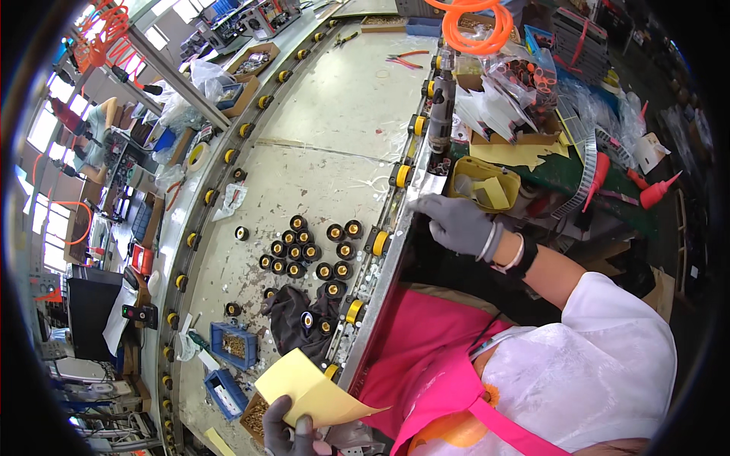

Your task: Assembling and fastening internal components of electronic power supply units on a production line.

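Now the left hand [280, 435] pinches the yellow sheet [304, 386] in its fingers over the desk [331, 114], length slanting toward the pink apron [433, 357], the right hand [462, 226] well apart, grip unclear.

Coiled orange hose [482, 46], red-handled pliers [404, 62], tape roll [192, 162], red pointed nozzle [655, 192]

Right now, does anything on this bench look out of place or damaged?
Yes: a dark cloth lies crumpled by the near rollers, bunched oddly among the round black parts. The bench top looks blotched or chipped. The yellow sheet in the left hand is only bent.
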Available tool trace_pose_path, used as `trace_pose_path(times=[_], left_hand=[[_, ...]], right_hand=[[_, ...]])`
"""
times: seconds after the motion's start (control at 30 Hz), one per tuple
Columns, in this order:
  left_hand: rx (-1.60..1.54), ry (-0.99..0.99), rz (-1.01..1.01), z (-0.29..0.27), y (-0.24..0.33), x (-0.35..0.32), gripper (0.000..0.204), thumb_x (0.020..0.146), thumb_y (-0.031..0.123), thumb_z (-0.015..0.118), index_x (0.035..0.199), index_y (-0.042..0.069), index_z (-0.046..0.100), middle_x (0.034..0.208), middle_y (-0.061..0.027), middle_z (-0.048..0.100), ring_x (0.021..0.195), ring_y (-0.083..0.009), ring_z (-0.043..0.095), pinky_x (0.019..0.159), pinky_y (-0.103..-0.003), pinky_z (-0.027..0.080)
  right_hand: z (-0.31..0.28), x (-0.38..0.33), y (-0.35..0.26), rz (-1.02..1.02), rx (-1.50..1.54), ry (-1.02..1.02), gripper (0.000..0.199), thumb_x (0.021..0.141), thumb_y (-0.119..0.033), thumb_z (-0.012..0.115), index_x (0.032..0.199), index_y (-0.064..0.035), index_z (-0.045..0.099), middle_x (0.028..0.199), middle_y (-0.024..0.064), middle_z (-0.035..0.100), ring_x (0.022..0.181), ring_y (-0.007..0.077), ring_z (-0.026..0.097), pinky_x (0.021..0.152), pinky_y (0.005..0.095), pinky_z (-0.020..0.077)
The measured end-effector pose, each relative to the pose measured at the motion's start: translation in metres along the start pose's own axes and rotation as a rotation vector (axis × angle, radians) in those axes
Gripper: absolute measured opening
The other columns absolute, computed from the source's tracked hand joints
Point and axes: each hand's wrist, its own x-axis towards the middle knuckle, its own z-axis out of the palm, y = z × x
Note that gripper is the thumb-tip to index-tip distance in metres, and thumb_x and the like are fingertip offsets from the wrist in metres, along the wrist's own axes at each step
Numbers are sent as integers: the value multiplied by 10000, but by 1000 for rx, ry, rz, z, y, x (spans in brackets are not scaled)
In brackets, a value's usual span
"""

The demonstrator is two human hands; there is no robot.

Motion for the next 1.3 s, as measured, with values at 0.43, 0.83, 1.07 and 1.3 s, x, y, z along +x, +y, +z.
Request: trace_pose_path(times=[0.43,0.83,1.07,1.3], left_hand=[[-439,301,-231,-157,-120,-3,491,868,301,560,1287,61,471,1228,-153,512,1082,-287,512,894,-436,433],[-417,867,-399,-275,-257,-57,219,864,283,574,787,80,605,579,-24,494,491,-161,474,447,-279,381],[-631,578,-384,-170,-189,15,297,879,366,560,907,72,526,824,-86,528,709,-222,503,599,-357,424],[-291,339,-139,-88,-109,0,412,926,350,527,1181,27,537,1081,-94,562,938,-207,536,783,-345,464]], right_hand=[[26,-40,-88,-223,438,-293,291,820,-97,558,1104,-120,621,986,53,629,756,261,637,626,341,531],[40,-51,-102,-216,583,-485,279,824,-84,562,1100,-79,603,1031,91,620,896,282,625,755,351,522],[72,-56,-120,-353,582,-487,275,828,-87,563,1101,-103,597,1043,69,610,901,266,620,720,353,522],[58,-64,-122,-349,607,-531,277,844,-107,564,1120,-98,585,1067,69,610,916,275,616,728,352,517]])
